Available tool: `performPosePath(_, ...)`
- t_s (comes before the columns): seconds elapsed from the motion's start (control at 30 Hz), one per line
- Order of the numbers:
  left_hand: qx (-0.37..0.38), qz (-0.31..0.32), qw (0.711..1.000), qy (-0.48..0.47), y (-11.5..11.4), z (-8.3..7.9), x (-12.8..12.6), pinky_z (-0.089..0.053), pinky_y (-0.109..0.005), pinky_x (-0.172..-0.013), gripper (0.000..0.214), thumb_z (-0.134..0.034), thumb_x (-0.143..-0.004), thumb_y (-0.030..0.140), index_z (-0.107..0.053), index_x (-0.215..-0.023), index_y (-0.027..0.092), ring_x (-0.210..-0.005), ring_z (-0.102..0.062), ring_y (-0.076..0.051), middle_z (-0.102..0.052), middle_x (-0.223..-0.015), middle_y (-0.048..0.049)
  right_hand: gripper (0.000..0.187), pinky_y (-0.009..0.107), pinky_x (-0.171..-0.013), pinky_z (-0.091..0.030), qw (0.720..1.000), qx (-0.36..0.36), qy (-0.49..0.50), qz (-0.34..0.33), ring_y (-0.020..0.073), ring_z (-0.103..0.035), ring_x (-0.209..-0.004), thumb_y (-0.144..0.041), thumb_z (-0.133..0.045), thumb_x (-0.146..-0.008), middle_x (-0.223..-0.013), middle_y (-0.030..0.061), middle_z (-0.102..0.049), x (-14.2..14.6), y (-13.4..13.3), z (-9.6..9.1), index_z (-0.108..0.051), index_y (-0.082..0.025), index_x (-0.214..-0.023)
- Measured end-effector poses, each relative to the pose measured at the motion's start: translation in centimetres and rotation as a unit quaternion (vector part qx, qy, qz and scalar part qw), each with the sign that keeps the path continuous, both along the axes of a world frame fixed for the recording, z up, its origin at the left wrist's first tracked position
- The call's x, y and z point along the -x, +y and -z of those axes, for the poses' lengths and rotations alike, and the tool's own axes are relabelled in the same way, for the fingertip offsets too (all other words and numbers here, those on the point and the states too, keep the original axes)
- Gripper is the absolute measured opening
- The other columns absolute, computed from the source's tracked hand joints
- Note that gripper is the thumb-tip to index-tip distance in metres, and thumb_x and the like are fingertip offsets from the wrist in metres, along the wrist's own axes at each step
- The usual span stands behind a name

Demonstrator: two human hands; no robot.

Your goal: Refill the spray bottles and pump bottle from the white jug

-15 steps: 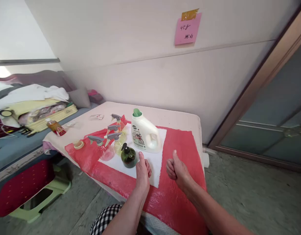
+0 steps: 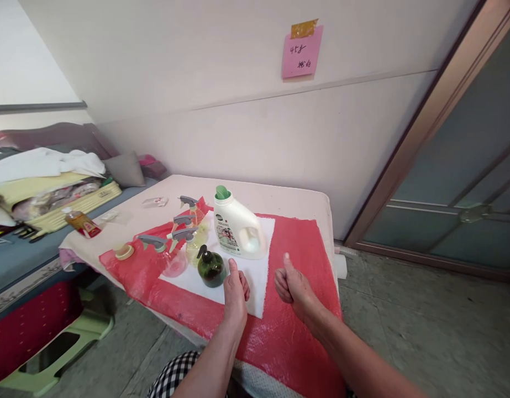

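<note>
Both my hands hover over the front of the table in a thumbs-up, fingers curled in. My left hand (image 2: 237, 290) is closed with nothing in it, just right of a dark green pump bottle (image 2: 211, 270). Over the red cloth (image 2: 300, 237), my right hand (image 2: 294, 284) makes the same closed shape and holds nothing. Behind them a cream detergent jug (image 2: 238, 229) with a green cap stands upright on a white cloth (image 2: 258, 293). Several clear spray bottles with grey trigger heads, one a pink spray bottle (image 2: 174, 262), are grouped left of the jug.
A round cream lid (image 2: 124, 252) lies on the cloth's left end. An amber bottle (image 2: 83, 223) lies near the table's left edge. A red-covered green stool (image 2: 51, 354) stands at lower left, beside a bed with piled bedding (image 2: 51, 171). A wall closes off the back.
The view has turned slightly to the right, so everything sits further left in the picture. Both hands keep the same thumbs-up shape, and the bottles have not moved on the table.
</note>
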State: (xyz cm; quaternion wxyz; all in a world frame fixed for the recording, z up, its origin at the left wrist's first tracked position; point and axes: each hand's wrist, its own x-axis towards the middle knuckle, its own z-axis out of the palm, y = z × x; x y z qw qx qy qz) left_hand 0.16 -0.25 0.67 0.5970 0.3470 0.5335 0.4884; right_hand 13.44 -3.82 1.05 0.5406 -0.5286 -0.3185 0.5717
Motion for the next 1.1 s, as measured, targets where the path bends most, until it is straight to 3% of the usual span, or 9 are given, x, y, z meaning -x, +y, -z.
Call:
performPosePath(0.3, -0.016, 0.003, 1.0, 0.006, 0.0, 0.3, 0.1, -0.019, -0.022, -0.037, 0.067, -0.033, -0.078, 0.08, -0.026, -0.044, 0.023, -0.034, -0.023, -0.007, -0.021, -0.038, 0.0068, 0.07, 0.023, -0.038, -0.011, 1.0, -0.016, -0.025, 0.009, 0.007, -0.015, -0.035, -0.077, -0.024, -0.087, -0.036, -0.0049, -0.023, 0.2, 0.2, 0.3, -0.027, -0.022, -0.044)
performPosePath(0.53, -0.022, -0.014, 1.0, 0.001, 0.3, 0.6, 0.5, -0.017, -0.024, -0.038, 0.065, -0.036, -0.079, 0.078, -0.026, -0.044, 0.023, -0.034, -0.024, -0.008, -0.022, -0.038, 0.0068, 0.069, 0.023, -0.04, -0.012, 0.996, -0.02, -0.078, 0.029, 0.0072, -0.017, -0.036, -0.076, -0.025, -0.088, -0.037, -0.0053, -0.024, 0.0, 0.4, 1.7, -0.029, -0.021, -0.047)
performPosePath(0.63, -0.058, -0.037, 0.996, 0.062, 0.7, 0.6, 1.2, -0.024, -0.025, -0.041, 0.063, -0.034, -0.082, 0.073, -0.03, -0.045, 0.023, -0.037, -0.03, -0.01, -0.029, -0.038, 0.0047, 0.068, 0.022, -0.041, -0.015, 0.994, -0.024, -0.106, 0.028, 0.0076, -0.023, -0.038, -0.077, -0.031, -0.086, -0.04, -0.0053, -0.029, 0.0, 0.1, 2.2, -0.033, -0.02, -0.049)
performPosePath(0.7, -0.117, -0.063, 0.979, 0.157, 0.9, 0.4, 2.0, -0.032, -0.026, -0.048, 0.058, -0.036, -0.086, 0.066, -0.036, -0.048, 0.022, -0.043, -0.038, -0.012, -0.037, -0.043, 0.0029, 0.067, 0.022, -0.043, -0.02, 0.992, -0.031, -0.122, 0.022, 0.0086, -0.029, -0.039, -0.077, -0.035, -0.085, -0.041, -0.0042, -0.034, 0.1, -0.5, 2.2, -0.037, -0.02, -0.051)
performPosePath(0.8, -0.198, -0.111, 0.933, 0.28, 0.9, -0.1, 3.5, -0.041, -0.029, -0.065, 0.038, -0.049, -0.086, 0.05, -0.05, -0.061, 0.021, -0.062, -0.051, -0.016, -0.051, -0.061, 0.0, 0.067, 0.023, -0.045, -0.027, 0.989, -0.042, -0.142, 0.019, 0.0104, -0.038, -0.042, -0.078, -0.038, -0.082, -0.044, -0.0017, -0.042, 0.4, -1.7, 1.7, -0.043, -0.019, -0.052)
performPosePath(0.9, -0.211, -0.149, 0.913, 0.316, 0.7, -0.6, 4.9, -0.043, -0.034, -0.085, 0.017, -0.06, -0.079, 0.037, -0.059, -0.074, 0.021, -0.091, -0.055, -0.022, -0.056, -0.088, -0.0055, 0.066, 0.024, -0.047, -0.03, 0.987, -0.046, -0.15, 0.022, 0.0114, -0.041, -0.044, -0.079, -0.04, -0.081, -0.045, -0.0009, -0.045, 0.6, -3.2, 1.2, -0.045, -0.019, -0.053)
performPosePath(1.0, -0.196, -0.173, 0.902, 0.344, 1.0, -0.7, 5.8, -0.038, -0.043, -0.096, 0.013, -0.061, -0.077, 0.029, -0.067, -0.085, 0.021, -0.115, -0.048, -0.03, -0.049, -0.116, -0.0123, 0.067, 0.025, -0.047, -0.031, 0.988, -0.044, -0.149, 0.019, 0.0117, -0.042, -0.044, -0.08, -0.041, -0.08, -0.046, -0.0002, -0.047, 0.6, -4.3, 1.3, -0.046, -0.019, -0.053)
performPosePath(1.1, -0.174, -0.145, 0.889, 0.398, 2.0, -0.6, 6.1, -0.033, -0.054, -0.101, 0.027, -0.064, -0.074, 0.024, -0.071, -0.1, 0.024, -0.13, -0.035, -0.04, -0.036, -0.14, -0.0162, 0.068, 0.025, -0.047, -0.033, 0.989, -0.036, -0.145, 0.019, 0.0125, -0.045, -0.044, -0.082, -0.042, -0.078, -0.048, 0.0013, -0.049, 0.6, -4.6, 1.8, -0.047, -0.018, -0.052)
